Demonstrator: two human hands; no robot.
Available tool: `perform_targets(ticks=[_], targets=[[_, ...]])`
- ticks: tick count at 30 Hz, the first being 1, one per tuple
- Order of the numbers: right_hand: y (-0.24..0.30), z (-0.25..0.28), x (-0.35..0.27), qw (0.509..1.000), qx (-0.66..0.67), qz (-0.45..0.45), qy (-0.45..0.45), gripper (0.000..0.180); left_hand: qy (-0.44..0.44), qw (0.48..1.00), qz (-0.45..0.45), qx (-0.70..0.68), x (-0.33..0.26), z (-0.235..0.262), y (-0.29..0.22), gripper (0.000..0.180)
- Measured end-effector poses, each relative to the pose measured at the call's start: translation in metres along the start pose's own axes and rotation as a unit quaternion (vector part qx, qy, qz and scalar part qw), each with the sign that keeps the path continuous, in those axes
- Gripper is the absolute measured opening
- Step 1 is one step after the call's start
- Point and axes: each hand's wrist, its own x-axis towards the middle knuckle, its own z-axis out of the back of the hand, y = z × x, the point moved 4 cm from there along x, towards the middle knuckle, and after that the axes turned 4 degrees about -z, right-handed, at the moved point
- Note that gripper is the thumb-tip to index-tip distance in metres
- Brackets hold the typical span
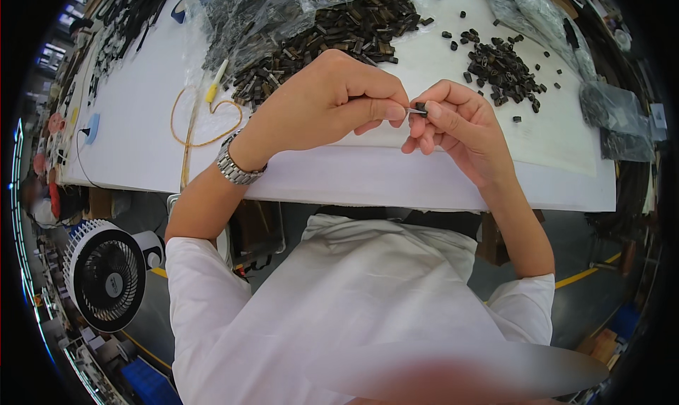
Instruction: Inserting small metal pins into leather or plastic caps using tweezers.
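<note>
Left hand [332,101] closed, thumb and forefinger pinched on a thin pin [411,111], right hand [453,119] curled, fingertips gripped a small black part [421,107], the two pieces met between both hands, above the white table [141,122], pile [339,30] of black parts behind.

A clear plastic bag [262,13] of dark parts lies on the table beyond the left hand [332,97]; greyer bags [530,9] lie beyond the right hand [453,119].
</note>
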Motion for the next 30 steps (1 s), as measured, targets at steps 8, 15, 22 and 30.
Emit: perform_targets(ticks=[8,15,22,30], targets=[[0.02,-0.006,-0.005,0.986,-0.134,0.057,-0.087,0.019,-0.04,0.995,-0.032,0.082,0.002,-0.004,-0.001,0.013],[0.016,-0.016,-0.015,0.949,-0.246,0.126,-0.152,0.017,-0.031,0.99,0.133,-0.04,0.0,-0.002,0.006,0.018],[0.012,-0.029,-0.008,0.904,-0.325,0.188,-0.202,0.016,-0.143,0.983,0.112,-0.038,-0.001,-0.015,0.006,0.013],[0.008,-0.041,-0.005,0.804,-0.503,0.227,-0.221,0.013,-0.185,0.978,0.067,0.074,-0.004,-0.02,0.006,0.012]])
